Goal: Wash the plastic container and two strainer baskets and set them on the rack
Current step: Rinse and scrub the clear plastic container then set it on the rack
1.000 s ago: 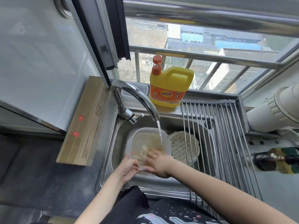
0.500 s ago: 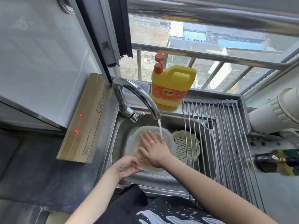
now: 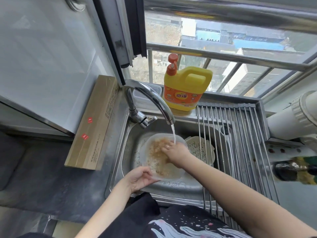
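Head view, looking down into my steel kitchen sink point(image 3: 130, 152): the yellow dish-soap jug point(image 3: 187, 88) with the orange pump top stands on the ledge behind the basin, and its orange label carries bold characters I cannot read clearly. Left of the sink a long brown cardboard box point(image 3: 92, 124) leans against the wall, with two small red stickers and lines of tiny print too small to make out.

The clear, rounded-square plastic container point(image 3: 171, 170) sits tilted in the basin, under the curved chrome faucet point(image 3: 151, 100). Its inside is smeared with brownish, grainy residue. A thin stream of water point(image 3: 173, 134) falls from the spout onto the container's far edge, right by my fingers.

My left hand point(image 3: 139, 177) pinches the container's near rim, thumb and fingers curled onto the edge. My right hand point(image 3: 176, 151) is inside it, fingers spread flat against the dirty bottom, not gripping anything.

Just right of the container, a cream-coloured perforated plastic strainer basket point(image 3: 199, 148) lies in the sink, partly under the steel-rod roll-up drying rack point(image 3: 240, 143) that spans the basin's right side.
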Available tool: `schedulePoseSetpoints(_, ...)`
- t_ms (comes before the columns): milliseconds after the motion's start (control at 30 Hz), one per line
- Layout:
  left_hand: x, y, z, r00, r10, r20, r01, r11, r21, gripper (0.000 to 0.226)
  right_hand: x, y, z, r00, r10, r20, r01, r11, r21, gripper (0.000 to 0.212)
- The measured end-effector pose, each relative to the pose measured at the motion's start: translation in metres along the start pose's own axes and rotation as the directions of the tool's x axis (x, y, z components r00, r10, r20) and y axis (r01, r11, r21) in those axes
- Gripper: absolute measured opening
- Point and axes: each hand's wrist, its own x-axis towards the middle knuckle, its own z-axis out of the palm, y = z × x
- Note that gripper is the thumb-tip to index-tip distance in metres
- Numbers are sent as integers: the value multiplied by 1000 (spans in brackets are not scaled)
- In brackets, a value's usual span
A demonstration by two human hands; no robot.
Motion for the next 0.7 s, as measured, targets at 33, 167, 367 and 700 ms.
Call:
schedulePoseSetpoints(33, 1, 0, 0, 1000, 9, -2, -9, 1000, -19, 34, 0, -9, 3, 1000, 19, -16, -19, 1000, 17, 58)
schedulePoseSetpoints(167, 6, -3, -5, 999, 25, -37, -27, 999, -35, 33, 0, -29, 11, 986, -148, 79, 147, 989, 21, 61)
schedulePoseSetpoints(367, 7, -6, -7, 997, 70, -36, -73, 995, -69, 42, 5, -32, 11, 990, -123, 76, 130, 987, -90, 53)
schedulePoseSetpoints(700, 4, -2, -5, 997, 76, -27, -77, 996, -39, 38, -2, -25, 1, 968, -237, 82, 242, 968, -60, 58)
